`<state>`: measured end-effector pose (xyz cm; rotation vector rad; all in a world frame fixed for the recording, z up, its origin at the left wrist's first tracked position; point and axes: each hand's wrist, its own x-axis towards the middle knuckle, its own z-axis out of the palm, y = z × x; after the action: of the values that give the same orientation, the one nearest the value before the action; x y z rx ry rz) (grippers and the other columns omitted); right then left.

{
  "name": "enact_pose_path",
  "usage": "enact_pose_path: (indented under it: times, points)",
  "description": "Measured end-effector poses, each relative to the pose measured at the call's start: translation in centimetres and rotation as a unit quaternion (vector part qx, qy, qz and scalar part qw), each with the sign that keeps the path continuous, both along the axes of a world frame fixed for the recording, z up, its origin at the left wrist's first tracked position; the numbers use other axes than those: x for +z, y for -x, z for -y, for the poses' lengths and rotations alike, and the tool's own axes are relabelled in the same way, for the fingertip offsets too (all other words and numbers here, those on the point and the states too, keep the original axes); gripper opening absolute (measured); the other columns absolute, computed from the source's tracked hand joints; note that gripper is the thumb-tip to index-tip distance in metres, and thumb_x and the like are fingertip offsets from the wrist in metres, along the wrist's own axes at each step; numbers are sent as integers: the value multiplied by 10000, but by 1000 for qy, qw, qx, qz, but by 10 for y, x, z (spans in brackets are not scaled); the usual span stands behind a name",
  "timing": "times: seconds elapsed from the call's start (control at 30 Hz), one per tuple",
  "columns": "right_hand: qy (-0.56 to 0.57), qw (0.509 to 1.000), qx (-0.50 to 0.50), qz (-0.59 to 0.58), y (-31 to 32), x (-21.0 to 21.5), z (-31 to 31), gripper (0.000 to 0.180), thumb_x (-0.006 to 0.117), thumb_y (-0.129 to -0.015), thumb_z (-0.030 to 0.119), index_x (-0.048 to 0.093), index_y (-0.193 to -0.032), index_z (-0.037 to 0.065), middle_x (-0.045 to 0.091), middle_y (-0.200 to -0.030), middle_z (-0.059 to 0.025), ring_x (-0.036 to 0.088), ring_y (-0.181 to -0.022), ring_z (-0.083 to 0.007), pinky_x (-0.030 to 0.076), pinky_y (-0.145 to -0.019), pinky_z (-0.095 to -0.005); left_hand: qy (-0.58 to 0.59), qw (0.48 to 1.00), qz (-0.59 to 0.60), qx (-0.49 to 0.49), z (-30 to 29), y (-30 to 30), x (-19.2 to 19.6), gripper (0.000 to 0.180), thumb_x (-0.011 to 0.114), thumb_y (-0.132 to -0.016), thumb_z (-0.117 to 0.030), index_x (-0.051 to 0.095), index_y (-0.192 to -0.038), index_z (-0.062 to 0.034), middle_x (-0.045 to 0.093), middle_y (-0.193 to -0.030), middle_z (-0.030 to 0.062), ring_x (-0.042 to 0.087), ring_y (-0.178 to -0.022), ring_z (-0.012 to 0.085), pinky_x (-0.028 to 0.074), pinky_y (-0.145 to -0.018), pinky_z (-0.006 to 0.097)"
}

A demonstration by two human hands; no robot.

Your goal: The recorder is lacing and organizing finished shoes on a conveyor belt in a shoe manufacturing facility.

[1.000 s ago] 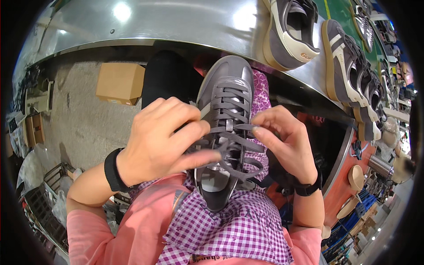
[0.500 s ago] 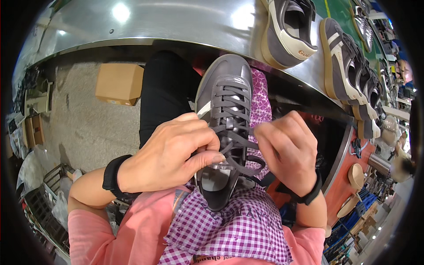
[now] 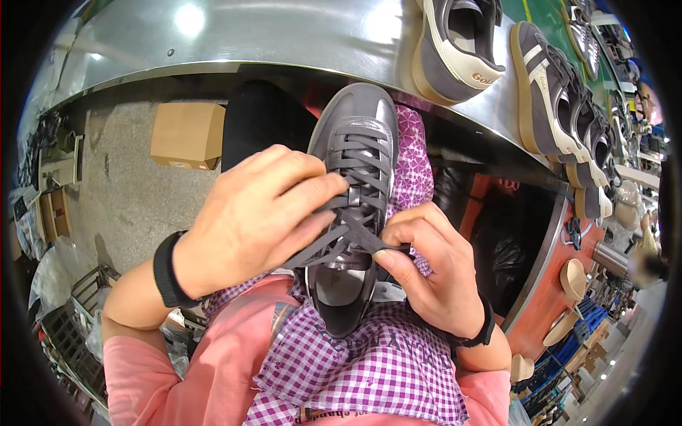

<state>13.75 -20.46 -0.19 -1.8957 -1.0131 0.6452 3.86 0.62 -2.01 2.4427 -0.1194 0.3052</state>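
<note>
A dark grey lace-up sneaker (image 3: 362, 106) rests on my lap, its toe pointing away from me and its heel toward my body. Grey shoelaces (image 3: 359, 231) cross over its tongue. My right hand (image 3: 433, 266), on the right of the opening, pinches a lace between thumb and bent index finger. From the left, my left hand (image 3: 263, 213) reaches over the laces with curled fingers, and a strand runs in under its index finger. The left thumb is hidden. Beneath the left fingers, loose lace strands slant toward the shoe's left side.
A metal table (image 3: 284, 35) spans the far side. On its right stand a grey and cream sneaker (image 3: 462, 53) and a row of similar shoes (image 3: 547, 92). A cardboard box (image 3: 186, 135) lies on the floor at left. A purple checked apron (image 3: 355, 376) covers my lap.
My right hand has come down and inward to the lace. My left hand has shifted up over the laces, its thumb now out of sight. The loose loop at right has been drawn in.
</note>
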Motion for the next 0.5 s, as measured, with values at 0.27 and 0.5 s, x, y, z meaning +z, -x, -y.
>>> enact_pose_path:
  times: [0.27, 0.5]
  points:
    - [-3, 996, 42, 85, 3, -4, -7, 192, 753, -768, 110, 616, -867, 19, 581, -785, -91, 544, -718, -273, 437, -646, -346, 114, 980, -151, -56, 0, -12, 4, 98, 649, -832, -87, 585, -868, -22, 535, -860, 102, 552, -825, 301, 438, -739, 383]
    - [33, 987, 35, 153, 4, -4, -6, 253, 795, -704, 135, 626, -870, 45, 545, -749, -76, 512, -706, -273, 413, -668, -370, 503, 771, -390, -5, -14, -17, -1, 148, 561, -966, -146, 571, -911, -10, 496, -826, -44, 463, -786, 49, 407, -731, 224]
